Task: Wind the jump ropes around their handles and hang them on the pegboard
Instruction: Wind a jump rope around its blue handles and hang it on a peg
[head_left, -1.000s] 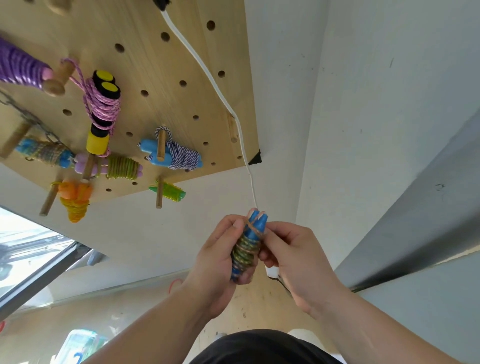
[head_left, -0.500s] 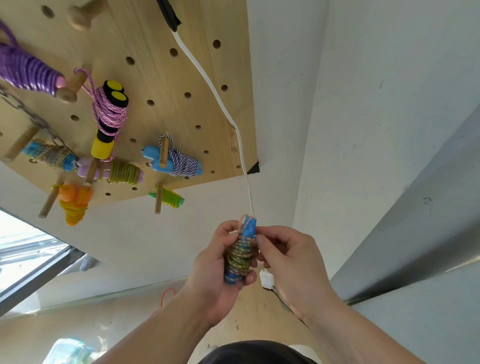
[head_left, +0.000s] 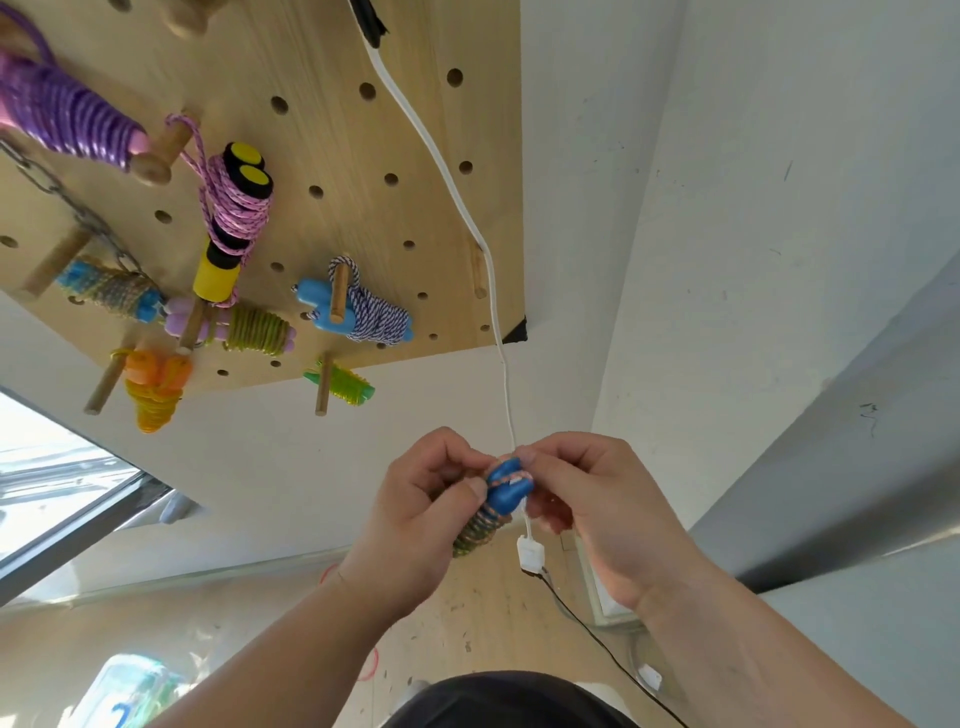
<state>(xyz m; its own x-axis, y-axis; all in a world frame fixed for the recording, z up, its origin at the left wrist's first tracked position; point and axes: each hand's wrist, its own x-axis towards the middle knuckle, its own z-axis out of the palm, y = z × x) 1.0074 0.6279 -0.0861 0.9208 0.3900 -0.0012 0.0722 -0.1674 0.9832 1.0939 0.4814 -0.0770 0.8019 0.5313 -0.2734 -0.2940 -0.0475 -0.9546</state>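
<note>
Left hand (head_left: 415, 519) is curled round the lower coils of the blue plastic-handled jump rope wound in multicoloured cord (head_left: 506, 491), thumb pressed on the windings, while the right hand (head_left: 602, 514) pinches the cord at the handle tops. I judge this is the tucking of the last turn. The bundle is held in the air below the pale wooden pegboard (head_left: 322, 52), well apart from any peg. The main risk is the free end: if it is not wedged firmly between the two handles, the springy cord could loosen and the coils slide off once the pinch lets go. A second risk is the flat white cable (head_left: 470, 221) that hangs down the board and passes just behind the fingers to a small white plug (head_left: 530, 552); lifting the bundle could catch it. The bare short wooden peg (head_left: 478, 270) at the board's right edge sits beside that cable, so hanging there invites a snag. Whether the end is already tucked cannot be told.
</note>
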